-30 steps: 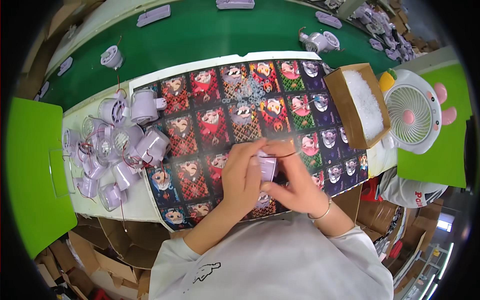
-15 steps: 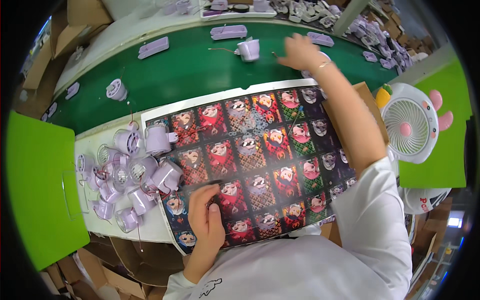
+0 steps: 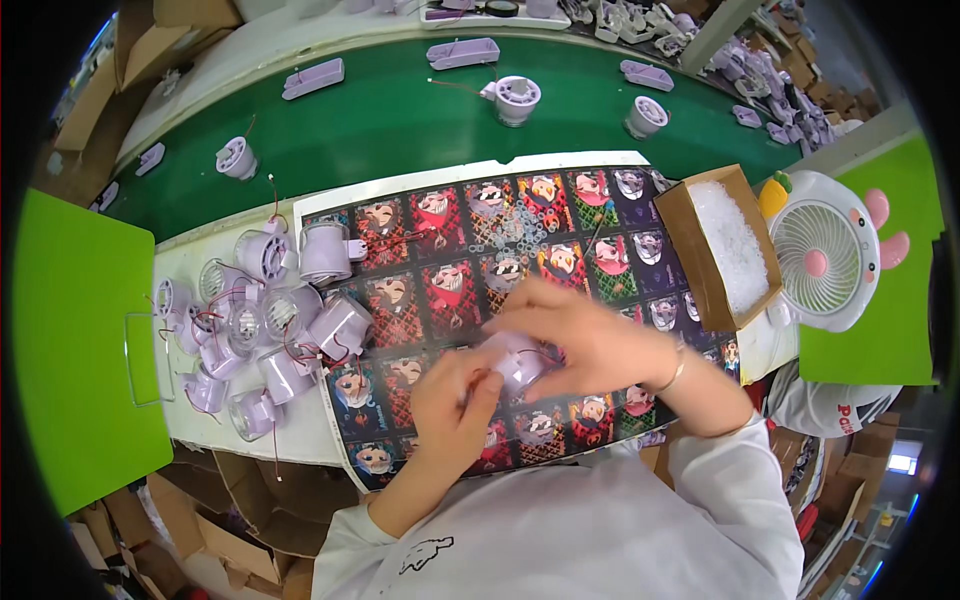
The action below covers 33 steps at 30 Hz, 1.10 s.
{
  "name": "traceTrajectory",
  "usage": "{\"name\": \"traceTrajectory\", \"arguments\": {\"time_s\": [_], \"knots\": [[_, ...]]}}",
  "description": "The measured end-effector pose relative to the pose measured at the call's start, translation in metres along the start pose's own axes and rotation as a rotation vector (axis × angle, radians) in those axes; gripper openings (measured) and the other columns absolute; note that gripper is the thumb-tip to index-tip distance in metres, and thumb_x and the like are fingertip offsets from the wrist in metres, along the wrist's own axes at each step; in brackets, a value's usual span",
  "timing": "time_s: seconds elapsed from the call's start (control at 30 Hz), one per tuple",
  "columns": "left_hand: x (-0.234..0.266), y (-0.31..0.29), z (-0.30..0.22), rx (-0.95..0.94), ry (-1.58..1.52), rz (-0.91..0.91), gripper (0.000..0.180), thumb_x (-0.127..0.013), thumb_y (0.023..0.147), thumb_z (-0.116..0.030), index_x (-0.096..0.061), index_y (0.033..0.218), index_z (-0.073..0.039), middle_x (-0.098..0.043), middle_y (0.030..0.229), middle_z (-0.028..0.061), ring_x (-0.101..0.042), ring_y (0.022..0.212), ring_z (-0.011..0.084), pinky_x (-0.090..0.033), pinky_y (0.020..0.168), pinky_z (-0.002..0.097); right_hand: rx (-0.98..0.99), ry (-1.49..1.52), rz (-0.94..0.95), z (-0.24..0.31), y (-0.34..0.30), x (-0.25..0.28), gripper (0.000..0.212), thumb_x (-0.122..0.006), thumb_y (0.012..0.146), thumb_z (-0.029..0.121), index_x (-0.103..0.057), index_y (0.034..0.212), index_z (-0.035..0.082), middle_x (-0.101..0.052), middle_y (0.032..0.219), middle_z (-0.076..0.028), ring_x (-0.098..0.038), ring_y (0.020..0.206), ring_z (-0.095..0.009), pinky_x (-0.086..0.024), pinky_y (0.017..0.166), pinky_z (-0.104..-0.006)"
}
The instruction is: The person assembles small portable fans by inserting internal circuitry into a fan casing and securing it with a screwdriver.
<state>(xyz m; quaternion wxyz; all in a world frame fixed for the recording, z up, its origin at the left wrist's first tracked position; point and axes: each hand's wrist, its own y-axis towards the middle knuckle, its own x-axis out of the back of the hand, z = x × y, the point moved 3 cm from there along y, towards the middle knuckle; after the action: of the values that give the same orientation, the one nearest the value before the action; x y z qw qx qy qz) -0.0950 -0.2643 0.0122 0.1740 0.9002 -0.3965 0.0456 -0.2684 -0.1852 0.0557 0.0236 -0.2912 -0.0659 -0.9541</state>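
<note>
Over the dark picture mat [image 3: 395, 305], both my hands come together at a lilac fan housing [image 3: 518, 366] with a thin red wire. My left hand [image 3: 450, 405] closes on its left side, fingers curled. Across its top and right side bend the fingers of my right hand [image 3: 585, 345], somewhat blurred; they hide much of the housing. Small clear rings [image 3: 515, 235] lie scattered on the mat just beyond my hands. To the left of the mat is a heap of similar lilac housings [image 3: 290, 312] with clear covers and red wires.
Across the back runs a green conveyor belt [image 3: 390, 120] carrying lilac trays [image 3: 463, 53] and several housings [image 3: 648, 117]. At the right, a cardboard box [image 3: 690, 250] of clear small pieces stands beside a white desk fan [image 3: 820, 250]. Green panels [image 3: 85, 350] border both sides.
My right hand has come back from the belt to the mat, and my left hand has moved right to meet it. A housing now sits between them. The mid-belt housing appears turned.
</note>
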Motion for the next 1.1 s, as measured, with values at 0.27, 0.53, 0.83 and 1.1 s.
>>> {"name": "traceTrajectory", "arguments": {"time_s": [0.27,0.53,0.83,1.1], "knots": [[-0.014,-0.007,-0.012,-0.195,0.116,0.097,0.026,-0.070,0.076,0.004,-0.070,0.102,-0.002,-0.062,0.083,0.0104,-0.059,0.068,0.0249,-0.047,0.057,0.0327,-0.350,-0.455,-0.502,-0.073,-0.008,0.017,0.013,-0.069,0.080,-0.001,-0.065,0.093,-0.001,-0.060,0.085,-0.013,-0.064,0.073,-0.025,-0.052,0.065,-0.0338],[-0.011,0.022,-0.050,-0.382,0.050,0.109,0.019,-0.068,0.079,0.004,-0.069,0.098,0.001,-0.063,0.085,0.0127,-0.059,0.074,0.0264,-0.046,0.062,0.0345,-0.286,-0.522,-0.554,-0.052,-0.006,0.018,0.006,-0.068,0.079,0.000,-0.063,0.082,0.001,-0.059,0.078,-0.012,-0.061,0.073,-0.028,-0.049,0.063,-0.0383],[-0.023,0.038,-0.052,-0.417,0.139,0.175,0.025,-0.069,0.070,0.002,-0.064,0.094,0.000,-0.059,0.084,0.0089,-0.056,0.073,0.0270,-0.046,0.059,0.0370,-0.015,0.010,-0.463,0.060,-0.037,0.023,0.018,-0.074,0.073,-0.007,-0.068,0.089,0.000,-0.060,0.082,-0.007,-0.055,0.057,-0.010,-0.044,0.049,-0.0247],[-0.030,0.040,-0.051,-0.502,0.243,0.183,0.030,-0.068,0.067,-0.001,-0.064,0.097,0.001,-0.055,0.080,0.0083,-0.056,0.073,0.0260,-0.047,0.059,0.0353,-0.034,-0.294,-0.450,0.075,-0.043,0.017,0.025,-0.074,0.069,-0.003,-0.065,0.092,0.002,-0.059,0.084,-0.011,-0.060,0.068,-0.024,-0.049,0.056,-0.0326]]}}
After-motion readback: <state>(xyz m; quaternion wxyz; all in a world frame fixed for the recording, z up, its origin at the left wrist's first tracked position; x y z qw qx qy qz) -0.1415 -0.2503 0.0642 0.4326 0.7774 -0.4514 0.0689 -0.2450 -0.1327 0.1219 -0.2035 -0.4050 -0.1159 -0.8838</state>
